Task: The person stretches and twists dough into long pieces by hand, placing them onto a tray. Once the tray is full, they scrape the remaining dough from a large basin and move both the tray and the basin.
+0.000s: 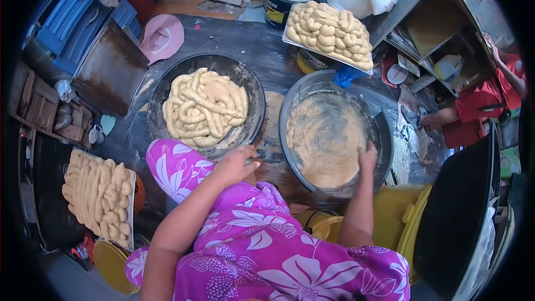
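Observation:
My right hand [366, 156] reaches into the wide black basin [287, 163] on the right, at its inner right side. Its fingers are smeared by motion over the tan flour-like powder [323, 139] spread across the bottom. Over my lap, my left hand [237, 165] is held with thumb and fingers apart, close to the near rim of the other black basin [257, 112]. That basin holds a heap of long, coiled dough ropes [205, 107] dusted with powder.
Shaped dough pieces cover a tray [290, 40] at the back and another tray [132, 212] at left. A pink hat [161, 39] lies by a dark metal sheet [108, 69]. Paint buckets [281, 5] stand behind. A person in red [490, 97] is at far right, beside shelves.

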The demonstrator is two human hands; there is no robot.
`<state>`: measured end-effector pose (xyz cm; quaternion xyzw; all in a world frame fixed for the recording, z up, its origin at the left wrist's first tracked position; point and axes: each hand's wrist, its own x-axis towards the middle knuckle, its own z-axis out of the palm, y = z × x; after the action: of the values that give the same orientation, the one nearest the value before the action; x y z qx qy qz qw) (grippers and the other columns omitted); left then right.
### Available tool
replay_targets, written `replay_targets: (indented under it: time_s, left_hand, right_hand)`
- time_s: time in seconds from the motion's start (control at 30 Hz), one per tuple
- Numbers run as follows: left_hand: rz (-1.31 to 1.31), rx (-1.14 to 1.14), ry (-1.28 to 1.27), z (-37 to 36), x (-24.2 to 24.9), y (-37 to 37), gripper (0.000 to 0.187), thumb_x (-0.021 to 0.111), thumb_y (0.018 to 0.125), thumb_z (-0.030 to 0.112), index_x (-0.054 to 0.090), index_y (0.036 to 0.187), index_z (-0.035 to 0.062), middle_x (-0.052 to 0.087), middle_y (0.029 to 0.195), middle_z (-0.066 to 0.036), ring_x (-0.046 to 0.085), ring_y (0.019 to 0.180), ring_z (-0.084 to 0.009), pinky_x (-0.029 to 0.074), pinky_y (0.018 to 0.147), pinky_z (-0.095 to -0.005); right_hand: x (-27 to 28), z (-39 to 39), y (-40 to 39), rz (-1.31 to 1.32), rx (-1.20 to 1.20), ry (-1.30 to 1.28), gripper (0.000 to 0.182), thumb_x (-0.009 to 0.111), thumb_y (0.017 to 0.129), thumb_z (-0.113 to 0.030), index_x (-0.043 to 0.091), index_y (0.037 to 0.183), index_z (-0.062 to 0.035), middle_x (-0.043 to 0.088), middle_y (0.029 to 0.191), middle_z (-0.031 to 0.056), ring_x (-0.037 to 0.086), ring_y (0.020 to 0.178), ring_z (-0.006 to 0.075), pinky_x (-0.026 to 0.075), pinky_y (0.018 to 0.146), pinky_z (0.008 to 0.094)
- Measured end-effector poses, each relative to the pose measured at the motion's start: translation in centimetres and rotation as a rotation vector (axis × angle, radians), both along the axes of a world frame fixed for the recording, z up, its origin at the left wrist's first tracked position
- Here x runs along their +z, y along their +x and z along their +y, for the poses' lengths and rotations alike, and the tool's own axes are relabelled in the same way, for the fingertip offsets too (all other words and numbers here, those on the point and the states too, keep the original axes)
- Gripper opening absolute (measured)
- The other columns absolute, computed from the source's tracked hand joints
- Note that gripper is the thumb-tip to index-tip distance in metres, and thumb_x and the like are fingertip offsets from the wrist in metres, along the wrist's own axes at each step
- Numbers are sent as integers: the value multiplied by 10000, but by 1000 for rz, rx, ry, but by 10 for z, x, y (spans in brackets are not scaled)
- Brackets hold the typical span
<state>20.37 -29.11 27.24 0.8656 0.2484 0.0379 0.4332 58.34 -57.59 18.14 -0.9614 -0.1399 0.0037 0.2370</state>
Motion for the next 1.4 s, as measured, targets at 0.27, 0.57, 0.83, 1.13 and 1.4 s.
replay_targets:
  time_s: [0.27,0.57,0.83,1.13,1.4]
  left_hand:
    - [-227,396,16,31,48,-56,230,612,805,175,614,989,36,536,1193,-126,506,1110,-292,388,936,-356]
    - [-509,1012,52,16,27,-193,134,606,808,99,632,910,17,614,1007,-100,569,968,-205,420,869,-312]
    - [-305,1118,-259,-6,-69,-240,206,609,818,174,638,941,13,637,917,-89,583,866,-158,446,793,-282]
    - [-130,947,-231,-4,-114,-257,322,612,777,328,652,881,25,637,893,-158,605,848,-299,458,761,-385]
    - [157,856,-619,23,-207,-242,430,556,805,416,643,959,24,625,998,-185,593,924,-321,437,812,-421]
  right_hand:
    - [-59,140,-176,363,810,-238,934,672,713,-407,206,1332,115,411,1265,302,413,1183,385,339,989,381]
    - [-82,210,-161,258,636,-362,921,657,720,-190,61,1397,0,307,1330,300,352,1210,418,308,1012,422]
    - [127,460,-229,521,901,633,755,656,772,-283,271,1362,-13,349,1355,224,362,1246,311,290,1013,358]
    - [-186,400,-364,163,1659,-657,996,746,603,-466,290,1343,20,424,1297,234,388,1233,306,319,1015,345]
    - [-115,366,-416,31,1852,-1006,547,737,574,-314,608,1006,-5,617,1007,199,603,928,324,485,801,387]
